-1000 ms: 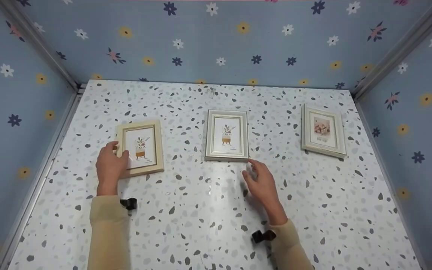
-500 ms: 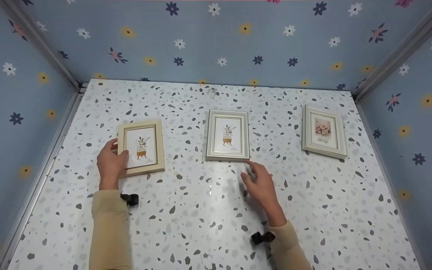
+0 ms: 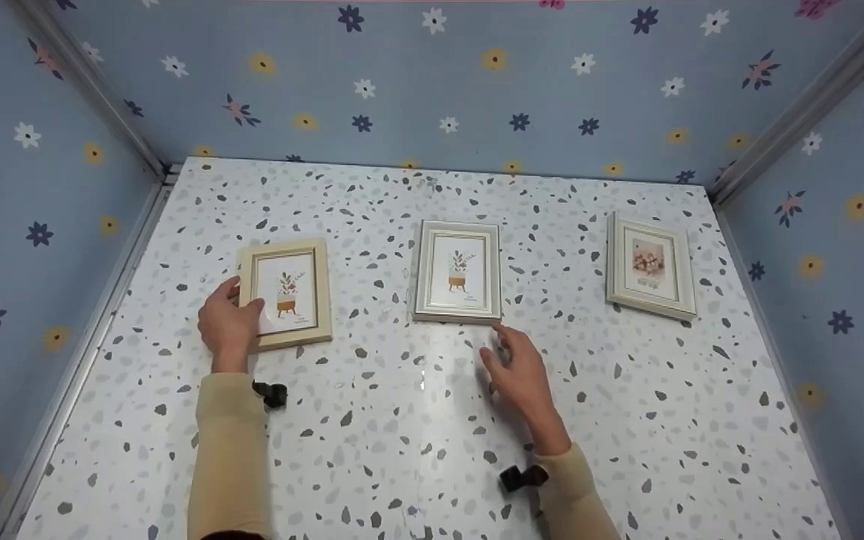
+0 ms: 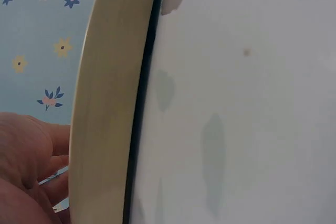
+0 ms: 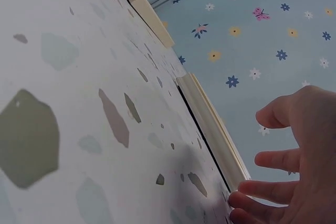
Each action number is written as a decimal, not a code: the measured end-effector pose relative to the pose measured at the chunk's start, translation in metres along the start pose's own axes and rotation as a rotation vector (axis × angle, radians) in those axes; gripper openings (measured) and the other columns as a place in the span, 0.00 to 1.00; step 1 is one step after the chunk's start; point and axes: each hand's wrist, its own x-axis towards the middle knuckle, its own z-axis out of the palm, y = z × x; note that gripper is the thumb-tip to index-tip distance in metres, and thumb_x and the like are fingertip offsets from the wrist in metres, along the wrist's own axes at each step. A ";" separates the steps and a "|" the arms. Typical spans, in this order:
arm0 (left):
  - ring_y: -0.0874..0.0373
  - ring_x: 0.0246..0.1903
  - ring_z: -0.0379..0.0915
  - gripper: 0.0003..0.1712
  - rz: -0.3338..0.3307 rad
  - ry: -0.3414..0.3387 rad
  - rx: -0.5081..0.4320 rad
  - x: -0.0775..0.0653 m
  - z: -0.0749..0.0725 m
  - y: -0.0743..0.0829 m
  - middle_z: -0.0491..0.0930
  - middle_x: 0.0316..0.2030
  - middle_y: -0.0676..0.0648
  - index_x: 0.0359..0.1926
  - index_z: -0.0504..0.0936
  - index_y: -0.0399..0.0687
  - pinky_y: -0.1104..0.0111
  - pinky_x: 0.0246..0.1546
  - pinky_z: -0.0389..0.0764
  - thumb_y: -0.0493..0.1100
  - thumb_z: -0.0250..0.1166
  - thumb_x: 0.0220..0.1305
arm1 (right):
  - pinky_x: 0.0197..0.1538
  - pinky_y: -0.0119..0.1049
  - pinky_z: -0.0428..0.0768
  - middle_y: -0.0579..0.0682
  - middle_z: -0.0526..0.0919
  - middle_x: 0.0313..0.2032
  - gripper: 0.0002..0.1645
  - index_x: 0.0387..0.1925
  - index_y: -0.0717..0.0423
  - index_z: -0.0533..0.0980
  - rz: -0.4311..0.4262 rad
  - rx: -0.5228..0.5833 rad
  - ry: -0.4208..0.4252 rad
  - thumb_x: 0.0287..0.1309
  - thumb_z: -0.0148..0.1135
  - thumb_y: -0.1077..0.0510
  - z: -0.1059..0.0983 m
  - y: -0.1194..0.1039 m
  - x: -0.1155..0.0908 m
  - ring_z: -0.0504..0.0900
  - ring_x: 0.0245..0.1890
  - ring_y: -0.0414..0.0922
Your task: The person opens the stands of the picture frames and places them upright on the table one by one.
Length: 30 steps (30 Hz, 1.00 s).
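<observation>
A cream picture frame [image 3: 323, 300] with a potted-plant print lies face up at the left. My left hand [image 3: 228, 319] grips its left edge, thumb over the front border and fingers along the outer side. In the left wrist view, fingers [image 4: 60, 139] stand behind the frame's side [image 4: 107, 98]. A white picture frame [image 3: 421, 274] with a similar print lies in the middle. My right hand [image 3: 523, 367] is just below its lower right corner, fingers loosely bent and holding nothing. The right wrist view shows fingertips [image 5: 247, 187] right at the frame's end [image 5: 210, 124].
A third picture frame [image 3: 616, 262], pale with a pink flower photo, lies slightly turned at the right. All three rest on a white speckled tabletop [image 3: 372, 450]. Blue flowered panels [image 3: 432, 82] wall the back and both sides. A black wrist mount [image 3: 523, 478] sits by the right sleeve.
My right fingertips have drawn slightly down from the middle picture frame's corner. My left hand keeps its grip on the cream frame. The whole head view has shifted a little.
</observation>
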 end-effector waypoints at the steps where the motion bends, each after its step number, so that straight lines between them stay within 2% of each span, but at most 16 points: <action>1: 0.47 0.62 0.71 0.35 -0.006 0.017 0.001 0.000 0.000 0.000 0.74 0.64 0.42 0.72 0.67 0.47 0.53 0.64 0.65 0.41 0.66 0.66 | 0.60 0.49 0.73 0.57 0.77 0.58 0.31 0.66 0.54 0.72 0.005 0.002 -0.002 0.64 0.65 0.49 0.000 0.000 0.000 0.77 0.56 0.53; 9: 0.50 0.61 0.73 0.34 -0.056 0.058 -0.005 -0.002 0.002 0.002 0.77 0.62 0.46 0.72 0.69 0.51 0.55 0.66 0.64 0.43 0.66 0.65 | 0.61 0.50 0.72 0.56 0.78 0.56 0.30 0.66 0.53 0.73 0.020 0.018 0.005 0.64 0.65 0.50 -0.001 -0.002 0.000 0.77 0.55 0.52; 15: 0.50 0.60 0.74 0.32 -0.058 0.104 -0.015 -0.004 0.001 0.003 0.78 0.60 0.46 0.69 0.73 0.50 0.56 0.65 0.65 0.43 0.67 0.63 | 0.60 0.50 0.73 0.56 0.79 0.55 0.30 0.65 0.53 0.73 0.008 0.026 0.009 0.64 0.65 0.51 -0.001 -0.002 -0.001 0.78 0.54 0.52; 19: 0.51 0.60 0.74 0.30 -0.087 0.109 -0.045 -0.006 0.000 0.002 0.79 0.60 0.46 0.67 0.75 0.48 0.56 0.64 0.65 0.44 0.68 0.64 | 0.60 0.50 0.73 0.56 0.78 0.56 0.30 0.65 0.54 0.73 0.011 0.019 0.001 0.64 0.65 0.50 -0.001 -0.003 -0.001 0.78 0.54 0.53; 22: 0.51 0.60 0.73 0.29 -0.121 0.084 -0.097 -0.006 -0.003 0.001 0.77 0.61 0.45 0.65 0.76 0.47 0.58 0.63 0.68 0.44 0.69 0.64 | 0.61 0.49 0.73 0.56 0.78 0.56 0.30 0.65 0.55 0.73 0.010 0.020 -0.001 0.64 0.65 0.50 -0.001 -0.002 0.000 0.78 0.54 0.53; 25: 0.51 0.63 0.70 0.32 -0.151 0.024 -0.141 -0.004 -0.007 0.002 0.74 0.64 0.44 0.68 0.73 0.47 0.61 0.63 0.69 0.44 0.69 0.64 | 0.60 0.49 0.73 0.57 0.79 0.54 0.30 0.65 0.56 0.73 -0.006 0.029 0.009 0.64 0.65 0.51 -0.001 -0.002 0.000 0.78 0.53 0.53; 30: 0.48 0.62 0.70 0.36 -0.167 -0.064 -0.150 -0.001 -0.014 0.003 0.73 0.65 0.41 0.72 0.68 0.48 0.60 0.63 0.70 0.43 0.68 0.65 | 0.60 0.50 0.73 0.57 0.78 0.56 0.29 0.65 0.56 0.73 -0.017 0.040 0.006 0.64 0.65 0.52 -0.002 -0.002 -0.001 0.78 0.54 0.53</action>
